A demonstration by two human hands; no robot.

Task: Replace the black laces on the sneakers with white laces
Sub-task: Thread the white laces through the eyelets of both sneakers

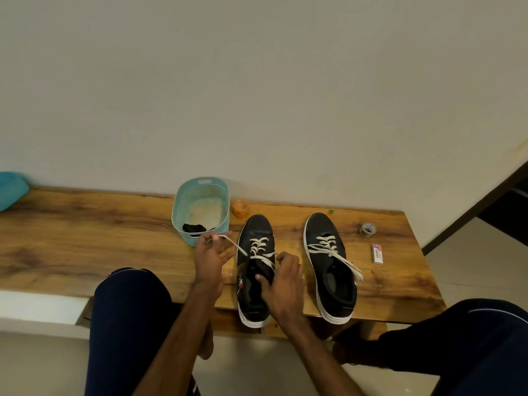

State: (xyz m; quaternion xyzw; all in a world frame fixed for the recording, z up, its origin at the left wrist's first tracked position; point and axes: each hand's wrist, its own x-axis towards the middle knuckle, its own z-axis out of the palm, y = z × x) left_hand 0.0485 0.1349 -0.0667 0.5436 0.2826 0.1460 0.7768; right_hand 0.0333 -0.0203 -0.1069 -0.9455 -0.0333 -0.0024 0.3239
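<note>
Wooden bench (pixel 85 238) under a pale wall, centre frame: your left hand (pixel 210 257) pinches the white lace (pixel 233 243) end, drawn taut toward the teal basket (pixel 178 212) holding the black laces (pixel 194 228). Your right hand (pixel 285 278) grips the centre sneaker (pixel 257 227), thumb on its tongue. Pull harder and, I judge, the opposite end could slip back through its eyelet, leaving uneven lengths.

Left sneaker (pixel 257 227) beside right sneaker (pixel 320 227) on bench (pixel 85 238); basket (pixel 177 212) behind-left, tape roll (pixel 367 230) right.
</note>
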